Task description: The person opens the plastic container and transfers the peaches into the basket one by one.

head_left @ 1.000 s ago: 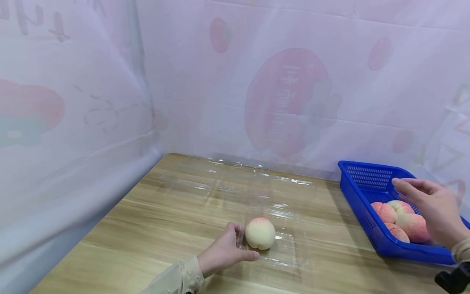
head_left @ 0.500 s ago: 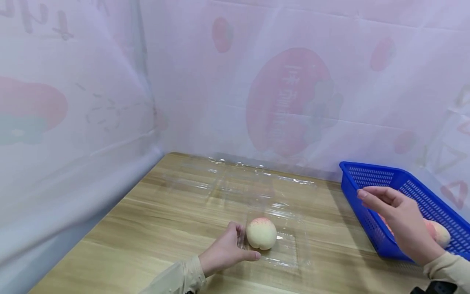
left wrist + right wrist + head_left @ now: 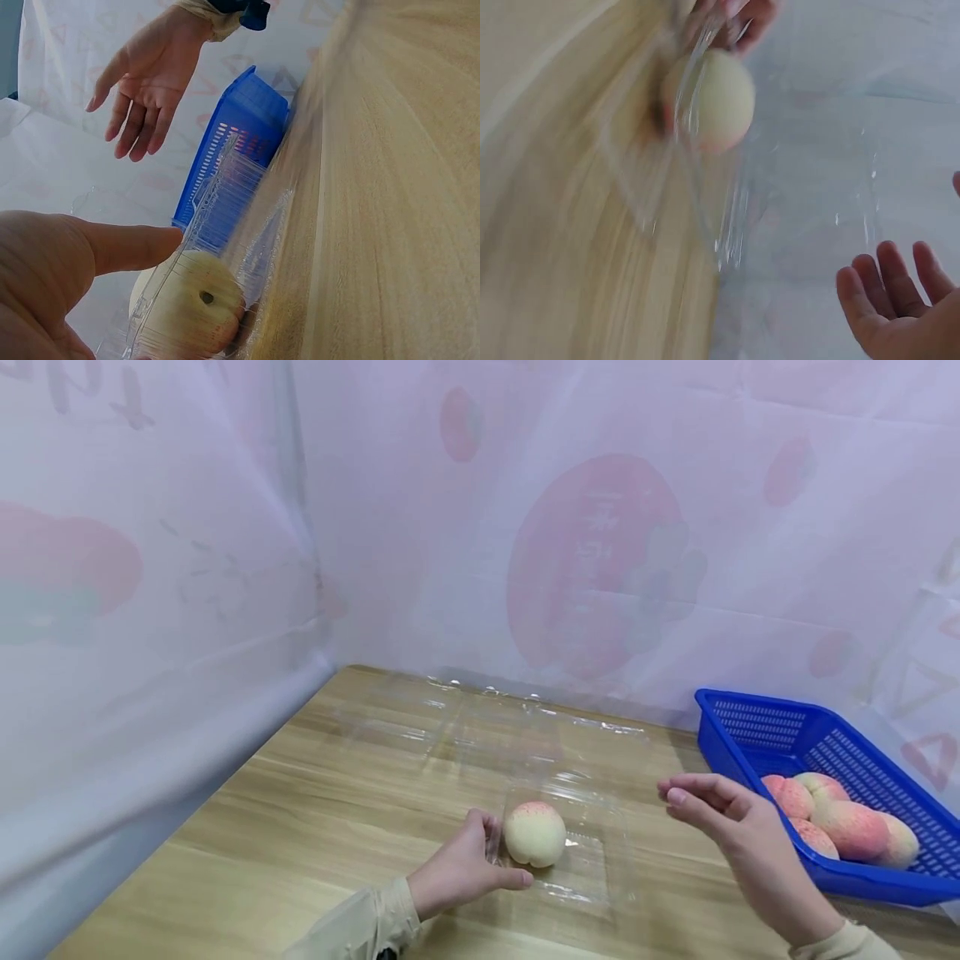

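One pale peach with a pink-speckled top (image 3: 535, 835) sits at the left end of a clear plastic clamshell box (image 3: 604, 868) on the table. My left hand (image 3: 468, 870) holds this box by its left end, thumb along the front and fingers at the back corner. The left wrist view shows the thumb (image 3: 131, 246) lying over the rim, close to the peach (image 3: 191, 300). Between the box and the basket, my right hand (image 3: 738, 839) hovers with fingers loosely bent and nothing in them. Its relaxed, spread fingers also show in the right wrist view.
A blue perforated basket (image 3: 731, 768) stands at the right with several pink and cream peaches (image 3: 851, 828) inside. More clear plastic boxes (image 3: 405, 727) lie along the back of the wooden table (image 3: 247, 860). Printed white sheets (image 3: 420, 568) hang behind and at the left.
My right hand has moved left and down from over the basket, out past its left side, uncovering the peaches there. The left hand, box and single peach stay in place.
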Demonstrator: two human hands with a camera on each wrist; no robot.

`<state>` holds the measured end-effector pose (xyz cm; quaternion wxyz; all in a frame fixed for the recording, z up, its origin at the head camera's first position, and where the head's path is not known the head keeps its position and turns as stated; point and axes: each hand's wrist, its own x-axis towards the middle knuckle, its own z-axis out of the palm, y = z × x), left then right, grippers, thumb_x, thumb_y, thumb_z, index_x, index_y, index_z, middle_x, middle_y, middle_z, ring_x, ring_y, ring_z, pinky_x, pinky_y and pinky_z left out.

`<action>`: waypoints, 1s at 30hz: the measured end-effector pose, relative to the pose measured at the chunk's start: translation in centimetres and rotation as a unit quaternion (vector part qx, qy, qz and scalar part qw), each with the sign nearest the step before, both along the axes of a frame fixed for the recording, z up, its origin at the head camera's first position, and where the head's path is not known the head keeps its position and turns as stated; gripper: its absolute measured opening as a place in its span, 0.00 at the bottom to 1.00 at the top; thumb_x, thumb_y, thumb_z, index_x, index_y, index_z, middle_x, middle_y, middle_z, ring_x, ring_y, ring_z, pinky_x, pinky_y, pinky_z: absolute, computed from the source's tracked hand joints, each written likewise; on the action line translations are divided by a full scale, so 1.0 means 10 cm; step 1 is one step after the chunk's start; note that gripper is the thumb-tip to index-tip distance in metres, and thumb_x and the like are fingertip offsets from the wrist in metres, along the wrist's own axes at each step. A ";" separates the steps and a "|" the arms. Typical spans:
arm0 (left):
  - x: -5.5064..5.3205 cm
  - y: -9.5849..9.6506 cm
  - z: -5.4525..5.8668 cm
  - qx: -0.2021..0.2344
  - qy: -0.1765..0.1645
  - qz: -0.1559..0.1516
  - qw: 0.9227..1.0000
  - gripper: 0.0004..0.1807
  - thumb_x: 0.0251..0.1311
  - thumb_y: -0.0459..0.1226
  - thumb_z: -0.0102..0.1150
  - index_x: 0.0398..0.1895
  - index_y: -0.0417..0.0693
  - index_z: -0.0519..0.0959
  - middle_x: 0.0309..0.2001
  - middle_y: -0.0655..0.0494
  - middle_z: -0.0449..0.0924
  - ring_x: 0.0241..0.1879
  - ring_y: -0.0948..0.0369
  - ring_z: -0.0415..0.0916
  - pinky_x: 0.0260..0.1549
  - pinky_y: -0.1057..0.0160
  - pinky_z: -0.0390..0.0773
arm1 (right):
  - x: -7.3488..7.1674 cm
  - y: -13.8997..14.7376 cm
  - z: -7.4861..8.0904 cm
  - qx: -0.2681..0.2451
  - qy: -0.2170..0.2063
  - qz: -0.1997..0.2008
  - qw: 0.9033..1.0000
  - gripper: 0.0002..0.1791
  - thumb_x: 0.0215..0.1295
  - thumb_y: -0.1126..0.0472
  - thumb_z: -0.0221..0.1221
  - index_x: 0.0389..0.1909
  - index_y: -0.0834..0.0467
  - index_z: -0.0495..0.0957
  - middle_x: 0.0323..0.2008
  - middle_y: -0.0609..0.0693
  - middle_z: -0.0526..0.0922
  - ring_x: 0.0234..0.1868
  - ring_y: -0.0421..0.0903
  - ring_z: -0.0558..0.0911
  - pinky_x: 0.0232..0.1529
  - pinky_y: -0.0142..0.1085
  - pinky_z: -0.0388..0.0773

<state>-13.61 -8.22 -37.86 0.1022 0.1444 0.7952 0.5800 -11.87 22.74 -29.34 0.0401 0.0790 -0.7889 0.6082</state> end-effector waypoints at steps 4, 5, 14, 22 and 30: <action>0.00 -0.01 0.01 -0.001 0.000 0.000 1.000 0.38 0.41 0.37 0.80 0.50 0.35 0.65 0.49 0.40 0.73 0.56 0.39 0.70 0.58 0.34 0.63 | 0.11 -0.21 -0.03 -0.012 -0.018 0.001 1.000 0.20 0.70 0.59 0.60 0.55 0.70 0.74 0.49 0.55 0.83 0.50 0.46 0.81 0.50 0.31 0.78; 0.00 -0.01 0.01 -0.001 0.000 0.000 1.000 0.38 0.41 0.37 0.80 0.51 0.35 0.64 0.49 0.40 0.73 0.56 0.39 0.70 0.58 0.34 0.63 | 0.12 -0.26 -0.04 -0.010 -0.015 -0.001 1.000 0.20 0.69 0.60 0.61 0.54 0.70 0.75 0.49 0.56 0.83 0.51 0.46 0.81 0.50 0.31 0.77; -0.02 -0.06 0.01 -0.014 -0.007 -0.002 1.000 0.39 0.42 0.39 0.80 0.52 0.34 0.64 0.49 0.39 0.73 0.56 0.41 0.70 0.57 0.36 0.65 | 0.23 -0.74 -0.19 -0.008 -0.013 0.009 1.000 0.19 0.62 0.63 0.67 0.52 0.67 0.77 0.49 0.57 0.82 0.50 0.48 0.80 0.49 0.35 0.79; -0.02 -0.04 0.01 -0.012 -0.011 -0.005 1.000 0.39 0.42 0.38 0.80 0.52 0.34 0.64 0.49 0.39 0.73 0.57 0.40 0.69 0.58 0.35 0.64 | 0.21 -0.96 -0.31 -0.025 -0.028 -0.032 0.999 0.21 0.57 0.64 0.70 0.51 0.63 0.79 0.50 0.54 0.81 0.53 0.49 0.79 0.50 0.35 0.79; -0.01 -0.03 0.02 -0.007 -0.006 -0.009 1.000 0.38 0.42 0.38 0.80 0.51 0.34 0.64 0.48 0.40 0.73 0.55 0.41 0.70 0.57 0.35 0.64 | -0.01 -1.00 -0.50 -0.025 -0.060 -0.055 0.996 0.25 0.54 0.63 0.72 0.53 0.62 0.79 0.50 0.54 0.82 0.53 0.54 0.79 0.50 0.35 0.78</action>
